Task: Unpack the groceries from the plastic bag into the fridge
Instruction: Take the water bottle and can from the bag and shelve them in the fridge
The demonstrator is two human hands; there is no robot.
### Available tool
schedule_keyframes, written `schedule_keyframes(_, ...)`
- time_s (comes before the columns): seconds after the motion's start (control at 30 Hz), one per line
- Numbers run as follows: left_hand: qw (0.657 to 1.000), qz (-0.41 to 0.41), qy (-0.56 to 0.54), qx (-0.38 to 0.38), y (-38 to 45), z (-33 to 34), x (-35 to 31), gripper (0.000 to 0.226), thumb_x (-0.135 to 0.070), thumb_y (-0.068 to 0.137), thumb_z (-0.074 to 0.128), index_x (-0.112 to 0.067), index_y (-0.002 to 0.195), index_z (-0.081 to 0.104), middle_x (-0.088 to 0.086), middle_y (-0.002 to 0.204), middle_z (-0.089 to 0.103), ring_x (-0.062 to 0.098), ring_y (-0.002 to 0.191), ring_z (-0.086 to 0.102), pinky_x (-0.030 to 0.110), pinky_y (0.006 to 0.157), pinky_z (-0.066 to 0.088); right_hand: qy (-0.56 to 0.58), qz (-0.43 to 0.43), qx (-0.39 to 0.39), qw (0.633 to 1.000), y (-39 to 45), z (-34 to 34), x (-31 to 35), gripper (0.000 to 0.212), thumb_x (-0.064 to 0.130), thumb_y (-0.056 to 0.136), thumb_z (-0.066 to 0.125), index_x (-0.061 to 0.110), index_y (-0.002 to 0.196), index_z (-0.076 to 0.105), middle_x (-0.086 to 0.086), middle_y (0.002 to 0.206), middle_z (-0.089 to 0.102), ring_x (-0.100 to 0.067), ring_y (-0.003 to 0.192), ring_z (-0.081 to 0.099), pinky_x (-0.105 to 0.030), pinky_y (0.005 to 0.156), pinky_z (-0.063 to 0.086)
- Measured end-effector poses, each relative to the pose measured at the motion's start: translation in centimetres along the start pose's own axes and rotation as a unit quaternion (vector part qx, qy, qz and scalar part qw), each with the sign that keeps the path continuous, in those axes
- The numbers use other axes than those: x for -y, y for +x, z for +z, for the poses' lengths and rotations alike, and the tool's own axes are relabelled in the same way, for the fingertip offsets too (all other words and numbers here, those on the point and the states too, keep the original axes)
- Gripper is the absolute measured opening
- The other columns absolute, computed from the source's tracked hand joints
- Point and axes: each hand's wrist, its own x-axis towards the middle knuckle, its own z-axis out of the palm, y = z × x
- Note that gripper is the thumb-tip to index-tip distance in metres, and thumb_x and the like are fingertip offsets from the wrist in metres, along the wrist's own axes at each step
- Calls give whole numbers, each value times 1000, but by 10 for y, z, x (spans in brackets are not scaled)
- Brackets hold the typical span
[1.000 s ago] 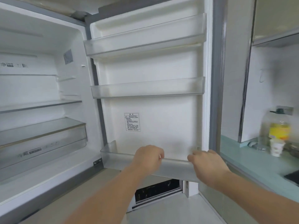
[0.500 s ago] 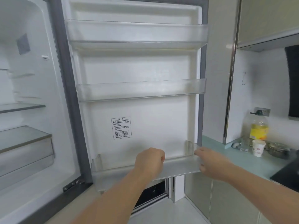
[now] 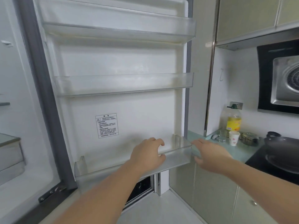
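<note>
A person's left hand (image 3: pixel 146 153) curls its fingers over the front rim of the lowest door bin (image 3: pixel 176 160), a long clear plastic tray running left to right across the open fridge door (image 3: pixel 137 113). The right hand (image 3: pixel 208 155) holds the bin's right end, thumb on top, fingers below; both grips hold the bin. Two more smooth clear bins hang above. To the right, a pale green surface (image 3: pixel 242 152) carries an oil bottle (image 3: pixel 233 120), a paper cup (image 3: pixel 234 138) and a dark wok (image 3: pixel 281 143).
</note>
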Motion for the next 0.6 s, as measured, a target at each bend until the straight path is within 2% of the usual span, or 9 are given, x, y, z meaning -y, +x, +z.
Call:
schedule_keyframes(0.1,995,101,23,-2,14,19,-22,45,-35,88,52,-31,132,50,-7,131,52,20,124,43,36,99,38,-27,45,3,999,-22,-3,-23,51,33,91,48,23,140,36,2,143,43,-21,124,49,-35,98,42)
schedule_keyframes(0.2,984,175,18,-4,23,47,-62,46,-37,86,53,-32,132,51,-9,131,51,16,127,38,34,100,34,-52,99,19,994,-56,-1,-54,54,35,90,48,23,141,35,2,142,43,-21,126,46,-38,101,40)
schedule_keyframes(0.4,965,245,-39,86,21,88,-160,53,-44,85,55,-31,136,46,-6,134,48,19,126,40,39,100,39,-72,216,22,973,-155,-15,-114,60,39,89,50,24,144,33,4,144,41,-19,131,42,-39,106,36)
schedule_keyframes(0.6,939,306,-88,131,-24,111,-279,53,-42,83,58,-33,134,46,-7,133,48,18,125,42,36,97,41,-88,345,9,935,-293,-38,-148,62,44,89,50,26,145,31,8,143,42,-17,132,41,-39,107,32)
